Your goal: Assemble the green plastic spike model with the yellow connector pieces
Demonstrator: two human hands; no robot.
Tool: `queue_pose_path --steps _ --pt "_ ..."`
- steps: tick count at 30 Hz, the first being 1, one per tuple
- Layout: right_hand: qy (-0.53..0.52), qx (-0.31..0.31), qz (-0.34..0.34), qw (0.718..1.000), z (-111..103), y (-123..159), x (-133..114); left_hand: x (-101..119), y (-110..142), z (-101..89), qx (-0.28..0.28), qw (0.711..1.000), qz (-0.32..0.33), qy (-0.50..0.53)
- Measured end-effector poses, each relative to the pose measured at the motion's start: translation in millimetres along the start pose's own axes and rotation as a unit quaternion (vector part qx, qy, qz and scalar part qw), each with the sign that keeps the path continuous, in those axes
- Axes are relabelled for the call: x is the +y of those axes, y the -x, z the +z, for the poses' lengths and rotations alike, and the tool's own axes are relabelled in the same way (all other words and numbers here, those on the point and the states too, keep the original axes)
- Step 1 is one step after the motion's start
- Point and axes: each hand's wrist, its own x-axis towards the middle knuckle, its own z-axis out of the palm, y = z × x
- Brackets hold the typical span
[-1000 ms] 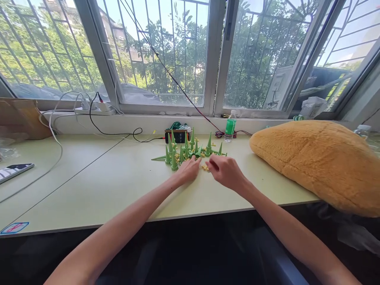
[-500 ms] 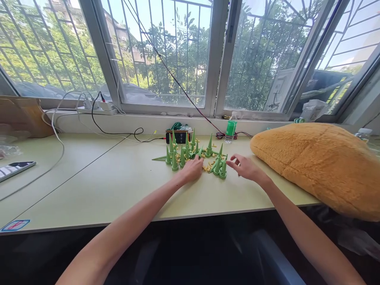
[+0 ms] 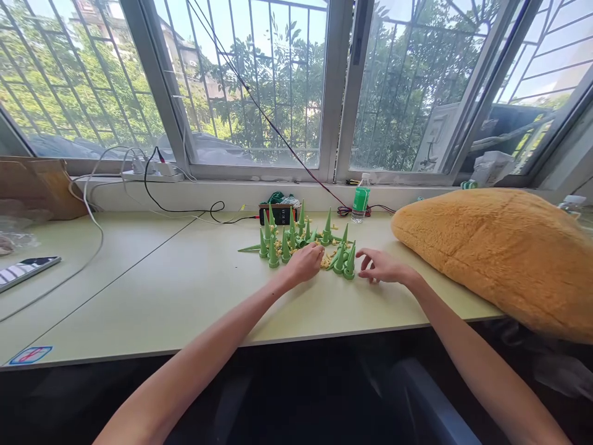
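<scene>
Green plastic spikes (image 3: 273, 254) with round collars stand in a cluster on the table, some of them lying down. Small yellow pieces (image 3: 325, 261) are scattered among and in front of them. My left hand (image 3: 303, 264) is closed at the front of the cluster, beside the yellow pieces; its fingertips hide whatever they may hold. Just right of a smaller group of green spikes (image 3: 349, 266), my right hand (image 3: 382, 267) hangs with its fingers apart and loosely bent. Nothing shows in it.
Behind the spikes a phone-like device (image 3: 278, 215) with a lit display leans upright. A water bottle (image 3: 360, 199) stands at the back, and a large orange plush cushion (image 3: 500, 253) covers the right side. Cables (image 3: 185, 210) and another phone (image 3: 28, 272) lie left on the table (image 3: 152, 296).
My right hand moved right, uncovering the front green spikes, and its fingers spread. My left hand shifted slightly right towards the yellow pieces, and its fingers drew together.
</scene>
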Motion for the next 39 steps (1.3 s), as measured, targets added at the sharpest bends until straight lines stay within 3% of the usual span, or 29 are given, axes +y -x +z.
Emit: queue_pose_path --steps 4,8,14,19,25,32,39 --pt "-0.008 0.015 0.008 1.000 1 -9 4 4 -1 -0.4 0.008 0.997 0.022 0.067" --pt "0.009 0.053 0.016 0.998 4 -21 4 5 -3 6.5 -0.034 0.997 0.055 0.044" --pt "0.031 0.064 0.026 0.997 7 -23 6 4 -5 18.7 -0.038 0.996 0.075 0.038" --pt "0.070 0.059 0.025 0.995 11 -5 1 7 -4 19.2 -0.011 0.998 0.058 0.033" --pt "0.192 0.077 0.002 0.978 24 9 -15 11 -6 21.4 -0.011 0.998 0.062 0.007" --pt "0.225 0.099 -0.017 0.969 38 7 -19 11 -10 25.9 0.022 0.997 0.075 -0.014" --pt "0.246 0.119 -0.004 0.962 43 3 -16 17 -14 14.6 0.059 0.995 0.070 -0.025"
